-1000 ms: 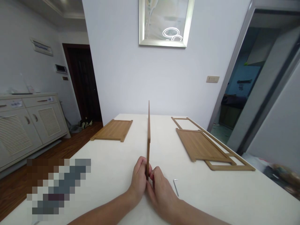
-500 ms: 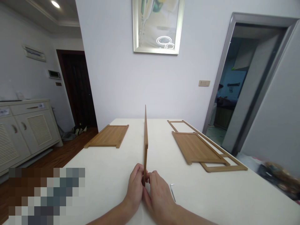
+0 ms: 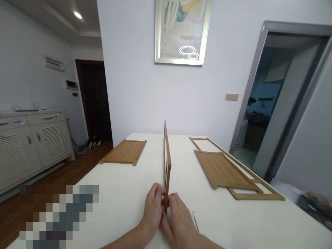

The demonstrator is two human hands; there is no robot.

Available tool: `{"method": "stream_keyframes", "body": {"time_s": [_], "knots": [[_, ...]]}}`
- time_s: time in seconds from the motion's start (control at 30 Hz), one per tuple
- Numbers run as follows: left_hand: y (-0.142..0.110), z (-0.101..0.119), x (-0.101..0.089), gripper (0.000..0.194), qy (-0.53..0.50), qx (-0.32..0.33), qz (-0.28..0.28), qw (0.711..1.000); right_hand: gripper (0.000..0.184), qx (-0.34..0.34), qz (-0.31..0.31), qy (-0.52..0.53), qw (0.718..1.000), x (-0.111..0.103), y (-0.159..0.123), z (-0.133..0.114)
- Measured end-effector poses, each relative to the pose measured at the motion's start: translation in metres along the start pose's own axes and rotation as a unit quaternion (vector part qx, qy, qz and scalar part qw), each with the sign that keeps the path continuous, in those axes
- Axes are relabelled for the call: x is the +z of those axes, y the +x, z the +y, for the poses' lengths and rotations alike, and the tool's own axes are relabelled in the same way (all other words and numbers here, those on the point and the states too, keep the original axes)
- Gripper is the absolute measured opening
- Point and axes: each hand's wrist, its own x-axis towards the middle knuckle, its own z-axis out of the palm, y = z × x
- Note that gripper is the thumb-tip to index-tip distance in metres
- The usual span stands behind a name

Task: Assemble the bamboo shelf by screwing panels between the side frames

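Note:
An upright wooden frame (image 3: 169,152) stands on edge on the white table (image 3: 124,193), seen almost end-on. Both hands are at its near end, low down by the tabletop. My left hand (image 3: 153,205) is closed on the frame from the left side, fingers curled against the wood. From the right, my right hand (image 3: 180,218) pinches around the same near post, its fingertips partly hidden; whether they hold a small part there I cannot make out. An Allen key (image 3: 195,220) lies on the table just right of my right hand.
A slatted wooden panel (image 3: 124,152) lies flat at the left. Another wooden panel (image 3: 225,169) rests over a flat open wooden frame (image 3: 259,198) on the right. Behind the table is a wall with a picture (image 3: 181,63); a doorway with a person inside is at right.
The upright frame has turned slightly, so its open middle now shows. My view has shifted a little left and up. Both hands stay at the frame's near end.

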Motion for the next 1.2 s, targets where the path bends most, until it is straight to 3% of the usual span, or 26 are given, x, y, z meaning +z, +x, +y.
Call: {"method": "stream_keyframes", "body": {"time_s": [0.2,0.4,0.6,0.73,0.9,1.03,1.2], "knots": [[0.004,0.002,-0.003,0.031,0.028,0.043,0.017,0.999,0.049,-0.009,-0.024,0.060,0.998,-0.006,0.001,-0.002],[0.007,0.004,-0.005,0.027,0.033,0.064,0.029,0.997,0.047,-0.026,-0.044,0.092,0.994,-0.007,0.001,-0.001],[0.009,0.010,-0.005,0.037,0.056,0.070,0.025,0.996,0.045,-0.002,-0.042,0.115,0.993,-0.007,0.001,-0.002],[0.015,0.029,-0.007,0.037,0.104,0.108,0.038,0.988,0.057,0.002,-0.045,0.147,0.988,-0.007,0.004,-0.003],[0.025,0.065,-0.007,0.034,0.129,0.188,0.069,0.971,0.045,0.014,-0.056,0.146,0.988,-0.003,0.002,0.004],[0.036,0.091,0.002,0.035,0.131,0.238,0.053,0.961,0.042,0.019,-0.059,0.123,0.990,0.004,-0.004,0.013],[0.049,0.108,0.019,0.039,0.110,0.243,0.048,0.963,0.040,0.018,-0.047,0.118,0.992,0.013,-0.010,0.023]]}}
